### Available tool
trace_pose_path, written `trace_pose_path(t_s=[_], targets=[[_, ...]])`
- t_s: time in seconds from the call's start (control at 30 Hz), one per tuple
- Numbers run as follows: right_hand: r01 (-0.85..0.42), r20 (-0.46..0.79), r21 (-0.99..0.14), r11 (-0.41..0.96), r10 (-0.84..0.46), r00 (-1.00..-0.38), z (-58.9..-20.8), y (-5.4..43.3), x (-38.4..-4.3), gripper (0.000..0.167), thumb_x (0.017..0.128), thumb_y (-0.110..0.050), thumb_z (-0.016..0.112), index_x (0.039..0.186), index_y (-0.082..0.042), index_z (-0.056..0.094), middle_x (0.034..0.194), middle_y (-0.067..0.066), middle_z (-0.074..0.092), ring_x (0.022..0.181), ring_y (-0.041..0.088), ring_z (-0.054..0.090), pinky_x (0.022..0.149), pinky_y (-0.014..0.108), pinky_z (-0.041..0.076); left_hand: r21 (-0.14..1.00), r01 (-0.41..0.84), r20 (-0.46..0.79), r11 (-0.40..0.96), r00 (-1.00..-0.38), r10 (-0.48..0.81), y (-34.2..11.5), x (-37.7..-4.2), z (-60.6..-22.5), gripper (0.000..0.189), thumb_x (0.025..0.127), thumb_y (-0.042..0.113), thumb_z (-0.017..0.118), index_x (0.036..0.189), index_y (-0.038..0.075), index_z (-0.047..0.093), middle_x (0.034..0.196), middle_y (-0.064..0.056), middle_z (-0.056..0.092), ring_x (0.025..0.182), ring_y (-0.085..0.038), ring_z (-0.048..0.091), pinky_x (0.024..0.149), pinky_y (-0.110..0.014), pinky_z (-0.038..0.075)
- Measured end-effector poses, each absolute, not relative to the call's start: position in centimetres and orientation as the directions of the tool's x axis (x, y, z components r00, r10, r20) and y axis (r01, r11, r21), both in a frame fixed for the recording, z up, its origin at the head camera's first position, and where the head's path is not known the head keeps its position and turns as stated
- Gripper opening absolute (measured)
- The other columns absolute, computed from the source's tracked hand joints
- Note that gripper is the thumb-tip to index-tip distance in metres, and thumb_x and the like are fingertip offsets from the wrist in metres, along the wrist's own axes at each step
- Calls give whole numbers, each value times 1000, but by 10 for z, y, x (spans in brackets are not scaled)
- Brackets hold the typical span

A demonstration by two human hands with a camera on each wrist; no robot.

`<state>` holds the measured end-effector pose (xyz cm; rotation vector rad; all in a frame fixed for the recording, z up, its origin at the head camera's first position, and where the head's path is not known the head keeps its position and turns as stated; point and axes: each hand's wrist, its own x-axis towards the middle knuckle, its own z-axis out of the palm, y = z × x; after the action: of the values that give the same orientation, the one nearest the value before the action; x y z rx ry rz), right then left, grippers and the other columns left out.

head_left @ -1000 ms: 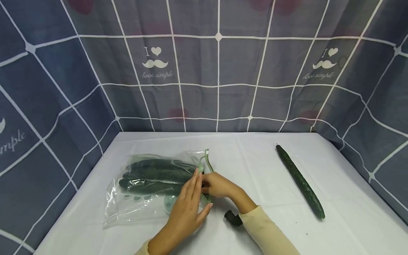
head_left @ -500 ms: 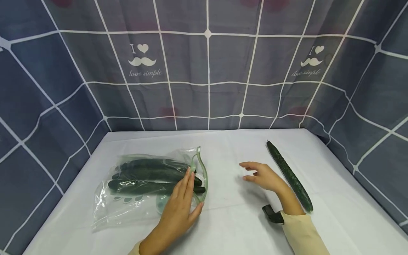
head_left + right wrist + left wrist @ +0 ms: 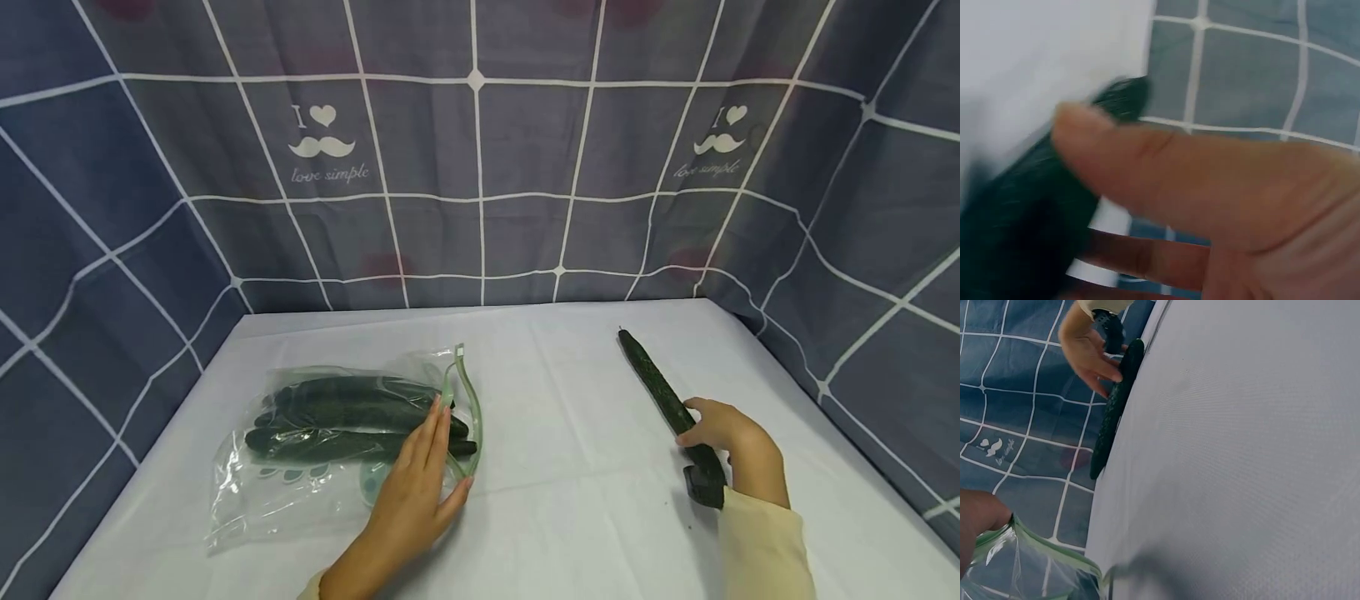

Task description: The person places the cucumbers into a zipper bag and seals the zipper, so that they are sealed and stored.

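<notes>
A clear zip bag [image 3: 247, 492] with a green zip edge lies on the left of the white cloth, holding several cucumbers [image 3: 337, 400]. My left hand [image 3: 415, 483] rests on the bag beside its mouth, fingers straight. In the left wrist view the green-edged bag mouth [image 3: 1054, 550] stands raised beside that hand. On the right, my right hand [image 3: 738, 437] holds a single cucumber [image 3: 652, 375] near its front end. The right wrist view has the thumb [image 3: 1141, 162] across this cucumber [image 3: 1029, 206], with fingers on its other side.
A white cloth [image 3: 555, 517] covers the table. Dark grey curtains [image 3: 525, 150] with white grid lines stand behind it and at both sides. A black wrist camera [image 3: 705, 485] is strapped at the right wrist and overlaps the cucumber's near end.
My right hand has left the bag mouth, moved right and taken hold of the lone cucumber. The left hand has stayed on the bag. The head view has shifted slightly.
</notes>
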<state>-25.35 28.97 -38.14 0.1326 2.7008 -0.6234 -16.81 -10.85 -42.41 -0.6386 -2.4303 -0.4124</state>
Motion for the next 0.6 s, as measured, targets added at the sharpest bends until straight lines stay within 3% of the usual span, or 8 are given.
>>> trace_pose_path(t_s=[0.13,0.27,0.4,0.53,0.6], targets=[[147,-327,-421,895,2,-945,-396,292,-259,75,77,-11,68,135,12,27,125,43,37,90,43,58,57,39,51,140,532,609,835,-711,351,-109,-168,-425,94,73,30,74,142,-5,20,149,-21,21,121,-33,43,91,-42,46],[22,-212,-438,899,-80,-974,-409,286,-269,71,78,-12,66,135,13,30,114,37,50,90,37,57,69,45,51,144,535,605,833,-713,354,-110,-167,-427,93,74,31,73,142,-5,21,149,-19,20,121,-33,44,91,-41,46],[-86,-116,-482,872,-160,-980,-419,272,-276,67,81,-15,64,136,9,33,110,29,51,96,38,53,79,51,46,149,533,594,833,-722,356,-110,-167,-427,92,75,32,72,143,-3,21,150,-18,20,121,-32,44,92,-41,46],[-161,-84,-511,844,-235,-968,-422,261,-279,65,81,-13,64,137,2,36,114,26,49,100,38,51,78,49,46,155,536,584,830,-727,360,-111,-168,-427,92,75,32,72,143,-3,20,150,-18,19,122,-33,43,93,-41,45],[-207,-72,-514,832,-283,-956,-422,259,-279,64,80,-12,65,137,-2,39,113,22,50,94,33,52,74,44,46,161,534,577,830,-733,360,-111,-168,-427,92,76,33,71,143,-3,19,151,-18,18,123,-33,42,94,-42,45]])
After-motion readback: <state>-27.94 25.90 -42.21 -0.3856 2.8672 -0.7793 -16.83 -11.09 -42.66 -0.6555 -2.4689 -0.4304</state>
